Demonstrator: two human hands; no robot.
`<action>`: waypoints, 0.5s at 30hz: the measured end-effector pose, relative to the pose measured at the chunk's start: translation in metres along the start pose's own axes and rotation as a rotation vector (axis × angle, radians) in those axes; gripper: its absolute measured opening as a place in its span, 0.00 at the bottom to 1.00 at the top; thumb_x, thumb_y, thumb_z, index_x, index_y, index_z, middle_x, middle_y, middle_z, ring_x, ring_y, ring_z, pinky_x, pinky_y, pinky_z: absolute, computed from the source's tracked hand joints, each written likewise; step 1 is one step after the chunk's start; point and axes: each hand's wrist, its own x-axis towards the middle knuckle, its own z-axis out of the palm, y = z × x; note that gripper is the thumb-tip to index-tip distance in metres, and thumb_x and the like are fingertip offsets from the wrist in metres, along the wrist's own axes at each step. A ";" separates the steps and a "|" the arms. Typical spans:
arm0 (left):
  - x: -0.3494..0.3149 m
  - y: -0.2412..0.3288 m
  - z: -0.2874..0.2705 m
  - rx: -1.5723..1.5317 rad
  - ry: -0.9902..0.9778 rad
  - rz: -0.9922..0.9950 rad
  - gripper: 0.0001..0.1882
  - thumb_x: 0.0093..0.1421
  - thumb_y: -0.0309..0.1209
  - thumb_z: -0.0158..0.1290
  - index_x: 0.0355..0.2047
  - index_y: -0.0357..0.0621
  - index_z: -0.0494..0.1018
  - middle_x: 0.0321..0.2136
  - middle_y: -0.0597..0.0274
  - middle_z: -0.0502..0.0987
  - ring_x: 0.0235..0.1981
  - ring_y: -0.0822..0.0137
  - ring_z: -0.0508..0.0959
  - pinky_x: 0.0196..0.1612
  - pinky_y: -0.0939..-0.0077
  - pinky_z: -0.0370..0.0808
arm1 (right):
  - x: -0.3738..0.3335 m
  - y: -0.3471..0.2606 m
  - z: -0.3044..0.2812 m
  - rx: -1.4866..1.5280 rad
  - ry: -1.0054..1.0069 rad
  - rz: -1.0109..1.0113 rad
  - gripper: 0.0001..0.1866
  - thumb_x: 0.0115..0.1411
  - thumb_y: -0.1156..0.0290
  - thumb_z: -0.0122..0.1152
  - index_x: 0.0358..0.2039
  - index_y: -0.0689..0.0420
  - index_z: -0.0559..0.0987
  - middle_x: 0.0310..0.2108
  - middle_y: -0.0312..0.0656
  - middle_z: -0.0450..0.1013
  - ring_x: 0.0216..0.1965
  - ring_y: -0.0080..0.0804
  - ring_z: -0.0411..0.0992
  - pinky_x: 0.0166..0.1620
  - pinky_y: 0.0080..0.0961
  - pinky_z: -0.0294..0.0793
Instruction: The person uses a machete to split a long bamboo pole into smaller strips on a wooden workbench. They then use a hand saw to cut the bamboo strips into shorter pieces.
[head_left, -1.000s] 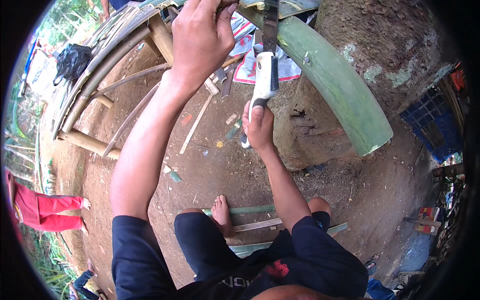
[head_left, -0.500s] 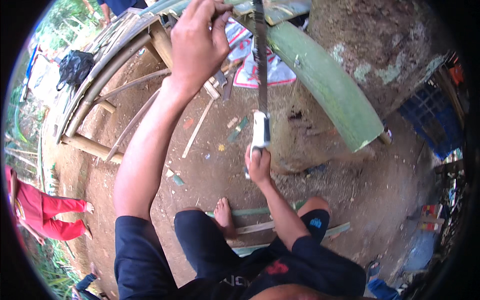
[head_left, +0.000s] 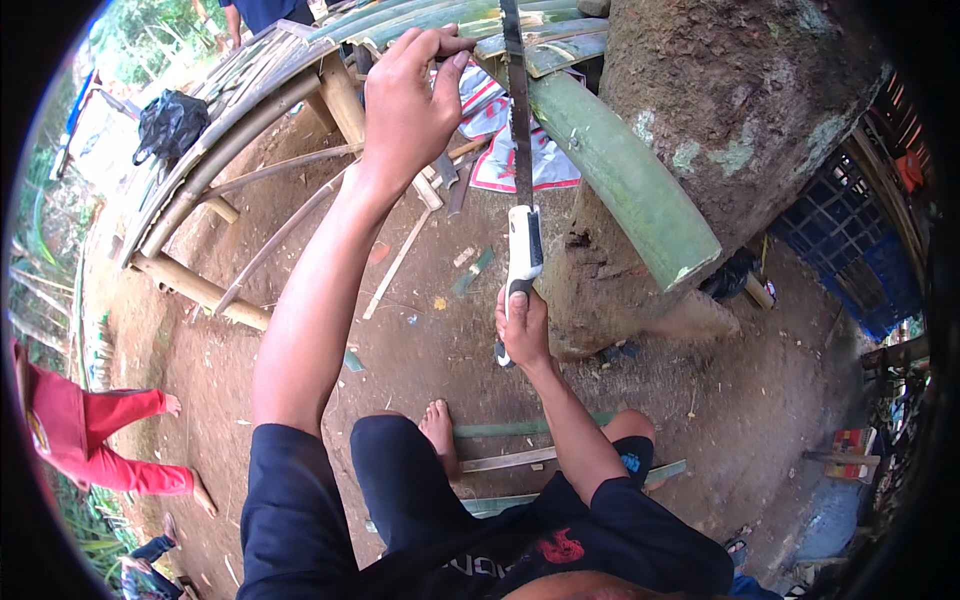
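Note:
My right hand [head_left: 523, 325] is wrapped round the white and black handle of a handsaw [head_left: 522, 160]. Its long dark blade points away from me, up past the frame's top edge, and crosses the split bamboo [head_left: 560, 50] there. Just left of the blade, my left hand [head_left: 412, 100] is bent over the near edge of the bamboo, fingers curled and thumb below; part of its grip is hidden. A wide green bamboo length [head_left: 630, 180] slants down to the right from beside the blade.
A large rock [head_left: 740, 90] stands at the right. On the left is a bamboo bench [head_left: 215, 185] with a black plastic bag [head_left: 170, 125]. Bamboo strips [head_left: 500, 460] lie by my feet. A person in red [head_left: 100, 430] is at the far left; a blue crate [head_left: 850, 240] sits right.
The saw and my right hand sit slightly lower in the picture, while the view has shifted a little. My left hand stays at the bamboo edge. The person in red has moved their legs.

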 end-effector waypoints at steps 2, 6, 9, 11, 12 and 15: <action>-0.002 -0.001 -0.006 -0.006 -0.027 -0.006 0.10 0.63 0.22 0.50 0.43 0.32 0.75 0.41 0.48 0.78 0.51 0.60 0.78 0.50 0.69 0.75 | 0.001 0.007 0.002 -0.052 0.021 -0.001 0.28 0.67 0.43 0.42 0.33 0.60 0.68 0.18 0.32 0.62 0.14 0.17 0.59 0.18 0.17 0.58; -0.079 0.039 0.011 -0.163 0.128 -0.263 0.21 0.67 0.30 0.45 0.57 0.30 0.60 0.52 0.44 0.67 0.56 0.53 0.68 0.58 0.62 0.64 | -0.048 0.025 -0.014 -0.249 0.111 0.029 0.22 0.68 0.53 0.41 0.29 0.59 0.70 0.15 0.32 0.63 0.14 0.19 0.62 0.18 0.20 0.58; -0.197 0.087 0.004 -0.401 -0.159 -0.800 0.22 0.71 0.38 0.37 0.56 0.35 0.61 0.51 0.47 0.68 0.55 0.56 0.67 0.61 0.63 0.60 | -0.030 -0.019 0.004 -0.217 0.099 0.063 0.21 0.69 0.56 0.41 0.28 0.60 0.69 0.15 0.33 0.62 0.15 0.21 0.62 0.19 0.22 0.59; -0.229 0.088 0.009 -0.536 -0.274 -0.967 0.22 0.72 0.41 0.33 0.57 0.37 0.62 0.50 0.49 0.69 0.55 0.59 0.68 0.61 0.66 0.60 | 0.037 -0.060 0.026 -0.290 0.095 -0.047 0.20 0.69 0.57 0.40 0.28 0.61 0.69 0.16 0.34 0.63 0.17 0.22 0.62 0.21 0.24 0.61; -0.233 0.088 0.022 -0.590 -0.270 -1.019 0.24 0.72 0.41 0.31 0.58 0.37 0.61 0.51 0.47 0.69 0.55 0.57 0.68 0.60 0.66 0.61 | 0.055 -0.068 0.031 -0.307 0.090 -0.108 0.20 0.70 0.58 0.40 0.29 0.61 0.69 0.17 0.35 0.63 0.18 0.22 0.62 0.22 0.24 0.61; -0.301 0.105 0.049 -0.460 -0.406 -1.111 0.27 0.72 0.43 0.27 0.61 0.38 0.59 0.54 0.44 0.69 0.55 0.54 0.70 0.59 0.67 0.63 | 0.032 -0.050 0.023 -0.167 0.130 -0.018 0.18 0.67 0.58 0.46 0.31 0.61 0.71 0.18 0.39 0.67 0.19 0.29 0.67 0.24 0.32 0.65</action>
